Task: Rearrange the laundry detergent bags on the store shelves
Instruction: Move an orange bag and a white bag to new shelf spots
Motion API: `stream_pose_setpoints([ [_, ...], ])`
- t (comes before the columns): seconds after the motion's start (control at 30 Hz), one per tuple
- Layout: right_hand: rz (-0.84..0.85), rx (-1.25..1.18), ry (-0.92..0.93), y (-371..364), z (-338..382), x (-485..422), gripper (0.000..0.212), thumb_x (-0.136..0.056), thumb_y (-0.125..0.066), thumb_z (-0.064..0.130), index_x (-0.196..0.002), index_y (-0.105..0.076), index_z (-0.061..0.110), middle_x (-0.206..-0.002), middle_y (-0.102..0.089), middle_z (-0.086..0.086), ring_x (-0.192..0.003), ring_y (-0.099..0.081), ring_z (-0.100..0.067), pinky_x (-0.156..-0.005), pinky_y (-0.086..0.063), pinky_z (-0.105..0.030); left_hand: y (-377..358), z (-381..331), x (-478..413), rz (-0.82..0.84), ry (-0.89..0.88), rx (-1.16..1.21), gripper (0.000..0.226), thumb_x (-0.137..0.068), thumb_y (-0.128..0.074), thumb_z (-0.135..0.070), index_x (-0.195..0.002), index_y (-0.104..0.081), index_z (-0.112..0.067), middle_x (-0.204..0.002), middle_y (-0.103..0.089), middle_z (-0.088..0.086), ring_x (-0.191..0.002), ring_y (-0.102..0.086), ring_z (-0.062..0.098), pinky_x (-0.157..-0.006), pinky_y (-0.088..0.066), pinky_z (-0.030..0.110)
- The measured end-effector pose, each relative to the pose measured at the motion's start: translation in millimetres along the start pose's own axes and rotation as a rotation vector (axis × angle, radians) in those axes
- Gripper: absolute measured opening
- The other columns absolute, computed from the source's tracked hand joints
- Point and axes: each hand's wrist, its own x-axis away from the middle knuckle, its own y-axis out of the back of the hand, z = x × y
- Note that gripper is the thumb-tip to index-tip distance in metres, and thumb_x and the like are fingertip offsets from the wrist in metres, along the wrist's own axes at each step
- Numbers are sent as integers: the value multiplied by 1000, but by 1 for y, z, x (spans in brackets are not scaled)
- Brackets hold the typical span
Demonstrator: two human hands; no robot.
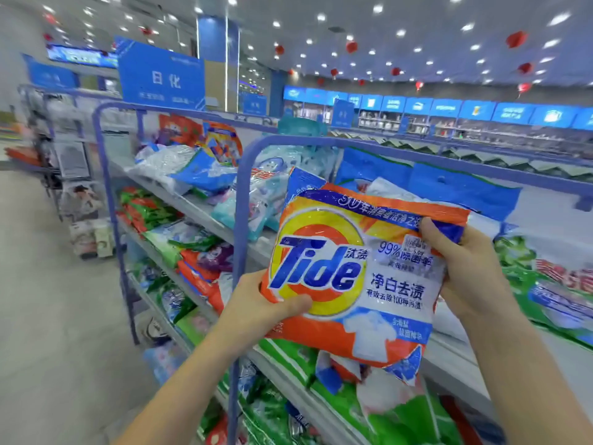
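Note:
An orange, yellow and blue Tide detergent bag is held up in front of the shelves, its printed face toward me. My left hand grips its lower left edge, thumb across the front. My right hand grips its upper right corner, thumb on the front near the price sticker. Behind the bag, the top shelf carries white, blue and teal detergent bags. Green bags lie on the shelf at the right, and more green and orange bags fill the lower tiers.
A blue tubular frame post stands just left of the held bag and divides two shelf units. The grey aisle floor runs along the left. Another rack stands farther down the aisle. Blue signs and distant shelves line the back.

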Motion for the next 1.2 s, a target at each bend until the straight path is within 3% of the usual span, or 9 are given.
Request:
stream_pose_setpoints([
  [0.3,218,-158,-187,-182,-84,-40,12,-71,-61,10,-69,-73,8,-72,-73,-8,-62,-70,-18,-53,-56,-28,187,23,26,-192,44,-63,54,-44,-84,-63,-92,-72,-42,-94,-75,-8,-85,-72,13,-68,-54,17],
  [0.47,342,218,109,-296,-108,-78,34,-74,-70,4,-97,-63,28,-81,-73,11,-73,-66,-2,-70,-54,-18,313,29,27,-285,94,-100,54,-38,-87,-47,-88,-76,-30,-88,-76,-1,-81,-73,17,-66,-55,21],
  [0.53,366,434,259,-339,-110,-92,32,-75,-76,21,-98,-61,37,-84,-71,18,-80,-63,2,-78,-49,-16,356,34,25,-307,121,-127,58,-41,-84,-41,-94,-74,-17,-91,-76,4,-85,-73,22,-75,-57,32],
  [0.63,456,649,343,-403,-122,-104,22,-76,-60,57,-92,-61,41,-83,-67,22,-84,-61,8,-74,-41,-7,404,44,15,-326,139,-126,67,-41,-83,-41,-99,-70,-11,-92,-76,5,-87,-72,24,-79,-57,35],
  [0.73,564,891,359,-460,-148,-117,23,-85,-47,61,-74,-55,42,-67,-58,22,-67,-54,6,-61,-40,-24,438,58,1,-357,150,-92,76,-37,-85,-45,-102,-70,-8,-93,-76,7,-88,-72,27,-81,-57,39],
  [0.83,435,1007,489,-499,-174,-138,42,-90,-52,44,-52,-42,30,-47,-40,10,-50,-40,-4,-49,-26,-29,471,77,-19,-377,159,-32,95,-26,-89,-60,-103,-69,-9,-93,-75,7,-87,-72,26,-79,-57,38],
  [0.93,267,1032,640,-530,-197,-163,37,-88,-61,36,-57,-55,19,-46,-42,9,-49,-42,-16,-46,-23,-26,501,95,-46,-395,149,-11,98,-20,-87,-65,-100,-70,-11,-91,-76,7,-85,-73,24,-74,-57,34],
  [1.03,158,1089,742,-555,-224,-197,36,-87,-64,31,-62,-60,5,-51,-56,-8,-50,-51,-28,-47,-30,-30,533,113,-85,-351,152,12,76,-25,-90,-53,-90,-73,-18,-89,-76,6,-81,-73,22,-65,-56,26],
  [1.2,0,1203,870,-591,-250,-278,38,-84,-65,31,-57,-56,6,-43,-50,-8,-40,-41,-22,-44,-13,-20,580,128,-173,-307,80,17,59,-35,-87,-49,-88,-75,-23,-89,-76,2,-79,-73,18,-60,-54,19],
])
